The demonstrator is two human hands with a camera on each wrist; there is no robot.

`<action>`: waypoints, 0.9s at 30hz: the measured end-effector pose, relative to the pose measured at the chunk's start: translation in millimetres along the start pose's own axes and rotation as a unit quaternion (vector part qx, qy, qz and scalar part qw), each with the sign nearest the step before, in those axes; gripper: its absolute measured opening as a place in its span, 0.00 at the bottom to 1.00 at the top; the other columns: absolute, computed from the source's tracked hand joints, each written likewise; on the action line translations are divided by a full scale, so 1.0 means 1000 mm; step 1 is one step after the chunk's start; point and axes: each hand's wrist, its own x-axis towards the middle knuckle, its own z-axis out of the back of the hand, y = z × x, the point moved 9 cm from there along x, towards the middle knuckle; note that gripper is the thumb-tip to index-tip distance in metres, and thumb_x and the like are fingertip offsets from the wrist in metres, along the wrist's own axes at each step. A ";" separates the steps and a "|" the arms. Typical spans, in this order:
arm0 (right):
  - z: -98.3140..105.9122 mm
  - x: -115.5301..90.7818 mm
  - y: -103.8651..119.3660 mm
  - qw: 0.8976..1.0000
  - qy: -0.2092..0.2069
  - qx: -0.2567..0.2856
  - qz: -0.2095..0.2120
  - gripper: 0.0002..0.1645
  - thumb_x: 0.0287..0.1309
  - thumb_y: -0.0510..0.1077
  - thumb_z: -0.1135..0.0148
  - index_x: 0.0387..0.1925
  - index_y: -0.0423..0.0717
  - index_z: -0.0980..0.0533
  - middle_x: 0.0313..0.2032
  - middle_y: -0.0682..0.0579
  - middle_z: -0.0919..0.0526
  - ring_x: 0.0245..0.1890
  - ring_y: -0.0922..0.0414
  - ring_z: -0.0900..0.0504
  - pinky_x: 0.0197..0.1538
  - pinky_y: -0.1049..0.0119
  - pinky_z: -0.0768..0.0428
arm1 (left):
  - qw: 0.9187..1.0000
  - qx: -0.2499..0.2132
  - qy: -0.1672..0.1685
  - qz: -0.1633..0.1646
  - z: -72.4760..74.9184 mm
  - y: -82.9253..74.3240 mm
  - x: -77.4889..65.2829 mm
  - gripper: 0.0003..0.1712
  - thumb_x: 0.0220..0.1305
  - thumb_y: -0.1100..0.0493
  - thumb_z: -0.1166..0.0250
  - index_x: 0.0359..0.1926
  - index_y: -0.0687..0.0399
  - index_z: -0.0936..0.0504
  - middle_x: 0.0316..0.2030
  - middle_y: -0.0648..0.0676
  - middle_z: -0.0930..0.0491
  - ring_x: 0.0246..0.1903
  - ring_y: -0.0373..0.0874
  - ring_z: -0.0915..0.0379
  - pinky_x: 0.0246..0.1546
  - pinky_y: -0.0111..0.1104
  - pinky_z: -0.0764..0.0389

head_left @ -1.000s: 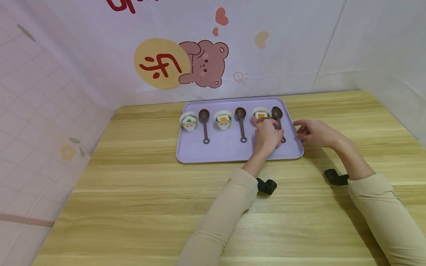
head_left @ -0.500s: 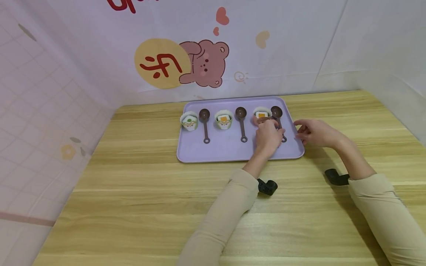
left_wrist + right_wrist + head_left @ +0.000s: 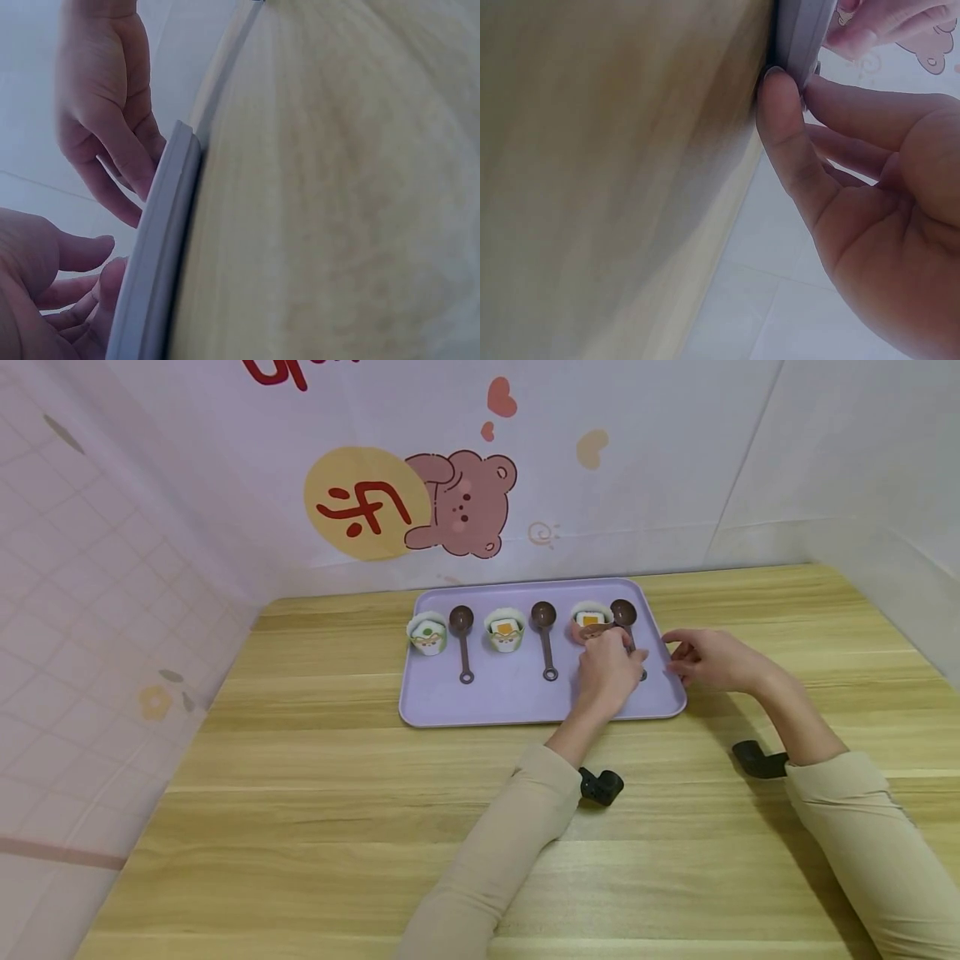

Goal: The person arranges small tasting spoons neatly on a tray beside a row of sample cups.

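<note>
On the lavender tray (image 3: 491,702) three paper cups stand in a row: a green one (image 3: 429,639), another green one (image 3: 504,632) and a pink one (image 3: 581,631). Each holds a white piece with a coloured patch. To the right of each cup lies a brown measuring spoon: left (image 3: 463,652), middle (image 3: 546,643) and right (image 3: 624,612). My left hand (image 3: 609,670) is over the right spoon's handle, fingers bent; whether they grip it is hidden. My right hand (image 3: 712,660) pinches the tray's right rim (image 3: 801,34) between thumb (image 3: 784,112) and fingers.
Around the tray spreads a wooden table (image 3: 337,827). Behind it hangs a white cloth (image 3: 637,502) printed with a bear, close to the tray's far edge. Black wrist cameras (image 3: 603,787) jut out from both wrists.
My left hand has shifted slightly right, and the right spoon's handle end has swung a little right, now partly covered. The right hand stays at the tray's rim.
</note>
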 end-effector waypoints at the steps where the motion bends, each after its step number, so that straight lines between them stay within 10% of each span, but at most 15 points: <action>1: 0.000 0.000 0.000 1.000 0.000 -0.001 -0.001 0.25 0.64 0.28 0.39 0.59 0.18 0.34 0.34 0.35 0.16 0.31 0.47 0.15 0.33 0.60 0.14 | 1.000 -0.001 0.001 -0.002 0.000 -0.001 -0.001 0.09 0.65 0.49 0.29 0.37 0.48 0.17 0.30 0.45 0.20 0.31 0.42 0.22 0.29 0.31 0.24; 14: 0.001 0.000 0.002 1.000 -0.001 -0.015 -0.007 0.25 0.65 0.31 0.39 0.59 0.20 0.32 0.34 0.38 0.15 0.31 0.49 0.14 0.34 0.65 0.17 | 1.000 0.011 0.016 -0.021 0.005 -0.013 -0.009 0.11 0.65 0.46 0.30 0.41 0.45 0.15 0.37 0.45 0.16 0.33 0.41 0.21 0.30 0.29 0.24; 27: 0.005 -0.002 0.003 1.000 -0.008 -0.011 -0.018 0.23 0.67 0.31 0.42 0.59 0.20 0.32 0.35 0.37 0.15 0.29 0.50 0.14 0.33 0.69 0.19 | 0.998 -0.009 0.031 -0.049 0.011 -0.021 -0.018 0.09 0.67 0.46 0.33 0.41 0.42 0.15 0.24 0.38 0.24 0.25 0.33 0.28 0.26 0.25 0.30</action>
